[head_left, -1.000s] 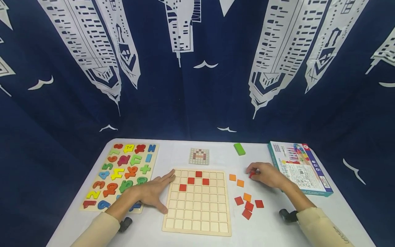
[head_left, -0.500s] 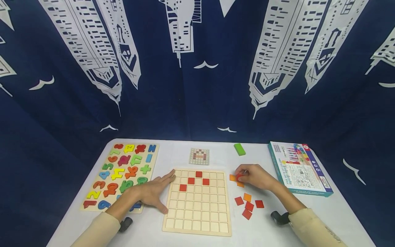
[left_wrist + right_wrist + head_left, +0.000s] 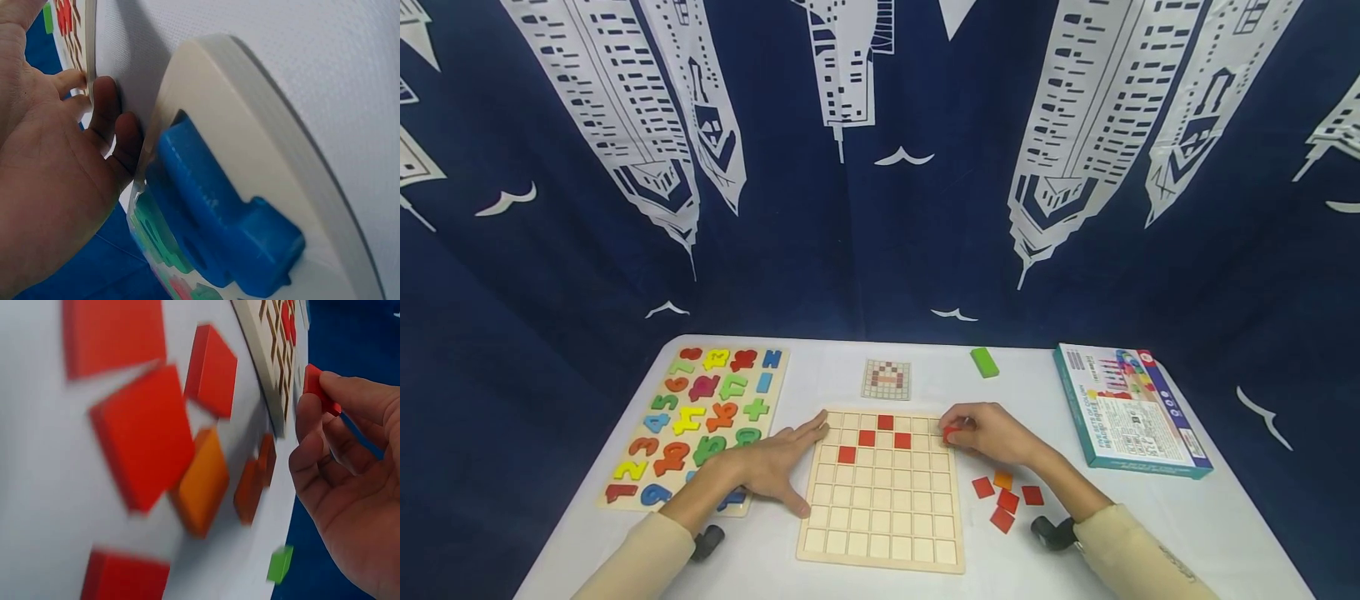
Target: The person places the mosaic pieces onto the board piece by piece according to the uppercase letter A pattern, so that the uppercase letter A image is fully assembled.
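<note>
My right hand pinches a red square tile between thumb and finger, over the upper right corner of the wooden grid board. Red tiles fill several cells near the board's top, one of them a tile in the top row. With its fingers spread, my left hand rests along the board's left edge, thumb lower down. Several loose red tiles and an orange tile lie right of the board. Two more orange tiles are hidden behind my right hand in the head view.
A number puzzle board lies under my left forearm. Behind the grid board is a small pattern card; a green block lies farther right. A flat teal and white box sits at the right. A dark blue curtain hangs behind.
My right hand has carried the red tile leftward, from beside the box, past the orange tiles, to the board's upper right corner. My left hand has stayed at the board's left edge.
</note>
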The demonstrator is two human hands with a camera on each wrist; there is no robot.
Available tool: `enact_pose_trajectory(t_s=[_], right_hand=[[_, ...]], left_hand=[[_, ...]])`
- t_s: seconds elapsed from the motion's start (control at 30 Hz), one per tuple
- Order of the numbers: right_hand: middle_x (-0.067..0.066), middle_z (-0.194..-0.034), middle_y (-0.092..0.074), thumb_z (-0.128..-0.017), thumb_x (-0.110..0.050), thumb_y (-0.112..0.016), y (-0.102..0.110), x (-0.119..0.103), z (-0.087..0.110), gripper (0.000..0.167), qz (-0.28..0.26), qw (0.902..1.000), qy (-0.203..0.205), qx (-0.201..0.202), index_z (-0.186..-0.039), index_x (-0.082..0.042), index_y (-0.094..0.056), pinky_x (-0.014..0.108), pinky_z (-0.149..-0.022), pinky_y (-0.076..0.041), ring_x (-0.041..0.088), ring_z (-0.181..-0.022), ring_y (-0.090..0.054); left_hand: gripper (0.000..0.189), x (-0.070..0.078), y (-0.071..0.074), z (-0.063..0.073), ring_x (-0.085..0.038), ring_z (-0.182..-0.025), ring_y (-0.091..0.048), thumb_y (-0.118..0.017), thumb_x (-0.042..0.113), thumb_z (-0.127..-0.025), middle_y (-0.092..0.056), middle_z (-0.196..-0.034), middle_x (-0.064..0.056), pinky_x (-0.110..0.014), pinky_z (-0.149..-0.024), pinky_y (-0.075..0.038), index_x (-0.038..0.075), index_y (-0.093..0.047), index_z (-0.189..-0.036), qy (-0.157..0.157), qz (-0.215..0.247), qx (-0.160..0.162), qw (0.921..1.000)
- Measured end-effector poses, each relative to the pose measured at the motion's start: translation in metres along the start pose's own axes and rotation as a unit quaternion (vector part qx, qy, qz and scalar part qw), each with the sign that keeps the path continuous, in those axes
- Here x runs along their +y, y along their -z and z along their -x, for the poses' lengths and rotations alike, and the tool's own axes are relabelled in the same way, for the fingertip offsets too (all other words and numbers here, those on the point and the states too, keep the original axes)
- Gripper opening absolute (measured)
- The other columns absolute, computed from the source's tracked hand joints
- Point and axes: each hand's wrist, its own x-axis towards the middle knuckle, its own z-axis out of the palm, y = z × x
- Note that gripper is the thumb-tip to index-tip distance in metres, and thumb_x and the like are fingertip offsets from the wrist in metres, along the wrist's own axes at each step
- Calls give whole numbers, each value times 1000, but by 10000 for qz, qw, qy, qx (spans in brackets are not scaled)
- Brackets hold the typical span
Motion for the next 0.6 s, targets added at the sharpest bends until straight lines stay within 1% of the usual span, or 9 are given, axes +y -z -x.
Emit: enact_pose_trajectory(t_s=[0.17, 0.37, 0.47, 0.6], right_hand=[[-13, -87, -63, -83, -19, -69, -11, -12, -6, 18, -183, 9996, 150, -119, -100, -25, -69, 26, -63, -46, 13, -73, -53], [-14, -98, -65, -85, -20, -67, -23, -25, -10, 21, -458, 9981, 307, -287, -104, -25, -70, 27, -68, -47, 12, -78, -55], [-14, -104, -64, -85, -20, -67, -28, -29, -12, 22, -609, 9968, 372, -350, -106, -25, -70, 27, -72, -47, 11, -84, -56], [-14, -106, -64, -86, -22, -66, -34, -32, -14, 21, -694, 9957, 478, -394, -107, -24, -70, 28, -79, -46, 8, -93, -56]], left_hand=[[124, 0, 0, -1, -39, -135, -18, -74, 69, -51, 8, -154, 6, -58, -101, -26, 22, -15, -149, 37, 0, -1, 10000], [125, -1, -2, -2, -37, -135, -18, -73, 70, -51, 9, -154, 8, -57, -101, -27, 23, -14, -149, 72, -6, -27, 10000], [125, -2, -2, -2, -36, -136, -18, -73, 71, -50, 10, -154, 8, -56, -102, -26, 24, -13, -149, 96, -35, -44, 9999], [125, -2, -2, -3, -37, -135, -18, -72, 72, -50, 10, -154, 8, -57, -102, -26, 23, -13, -149, 79, -56, -29, 9999]])
